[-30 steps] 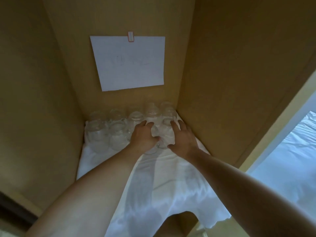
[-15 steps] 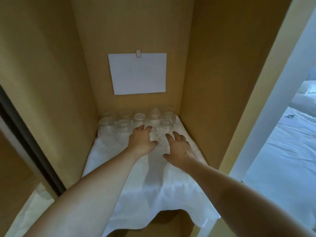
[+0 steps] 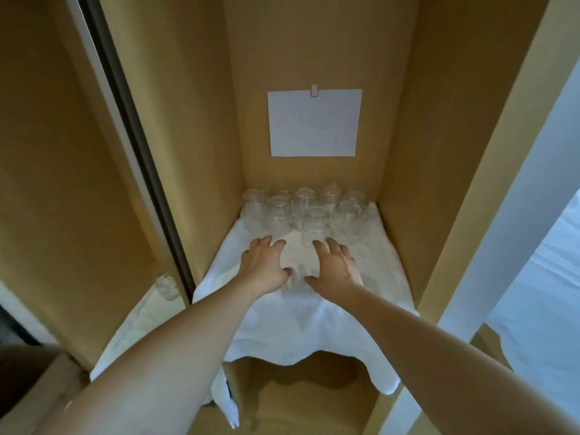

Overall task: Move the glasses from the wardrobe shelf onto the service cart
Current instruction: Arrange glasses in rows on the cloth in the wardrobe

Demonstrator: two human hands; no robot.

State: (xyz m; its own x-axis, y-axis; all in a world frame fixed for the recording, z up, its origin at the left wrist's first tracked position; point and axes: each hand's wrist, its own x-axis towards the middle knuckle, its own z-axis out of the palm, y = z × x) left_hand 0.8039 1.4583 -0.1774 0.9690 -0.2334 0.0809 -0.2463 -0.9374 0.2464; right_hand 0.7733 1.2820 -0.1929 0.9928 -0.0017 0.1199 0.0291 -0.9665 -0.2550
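Both my left hand (image 3: 265,266) and right hand (image 3: 337,266) have drawn back from the glasses (image 3: 303,213), now spread empty on the white cloth (image 3: 314,315); all glasses remain at the shelf's back, none transferred.

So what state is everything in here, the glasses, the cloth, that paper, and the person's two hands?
Glasses: clustered at the back of the shelf, on the cloth, none held.
White cloth: spread over the shelf, front edge hanging down.
Paper: clipped flat to the back wall.
Left hand: open, fingers spread, above the cloth, apart from the glasses.
Right hand: open, empty, fingertips near the front glass.
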